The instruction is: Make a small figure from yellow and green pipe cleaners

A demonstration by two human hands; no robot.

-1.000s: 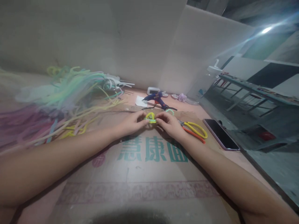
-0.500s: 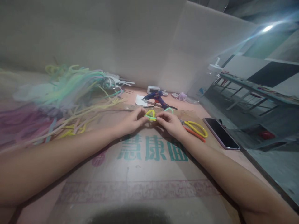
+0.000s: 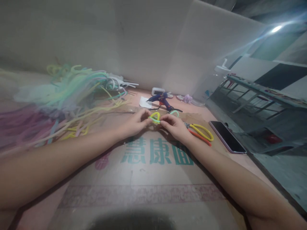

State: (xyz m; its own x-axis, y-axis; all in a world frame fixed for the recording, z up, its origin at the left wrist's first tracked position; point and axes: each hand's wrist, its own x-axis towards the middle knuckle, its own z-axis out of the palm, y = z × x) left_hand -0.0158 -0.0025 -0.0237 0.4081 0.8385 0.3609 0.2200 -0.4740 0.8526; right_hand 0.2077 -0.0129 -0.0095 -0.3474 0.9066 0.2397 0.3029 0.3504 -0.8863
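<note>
My left hand (image 3: 135,123) and my right hand (image 3: 174,126) meet over a flat cardboard sheet (image 3: 144,179) with green printed characters. Between their fingertips they pinch a small loop of yellow and green pipe cleaner (image 3: 154,117). Both hands have fingers closed on it, the left from the left side, the right from the right. A small pale green pipe cleaner ring (image 3: 174,112) lies just beyond my right hand.
A big heap of pastel pipe cleaners (image 3: 62,95) lies at the left. A blue glue gun (image 3: 161,100) rests on white paper near the wall. Yellow and orange scissors (image 3: 200,132) and a dark phone (image 3: 226,136) lie to the right, near the table's edge.
Both hands have lifted the loop slightly and shifted it a little farther away; the grip is the same.
</note>
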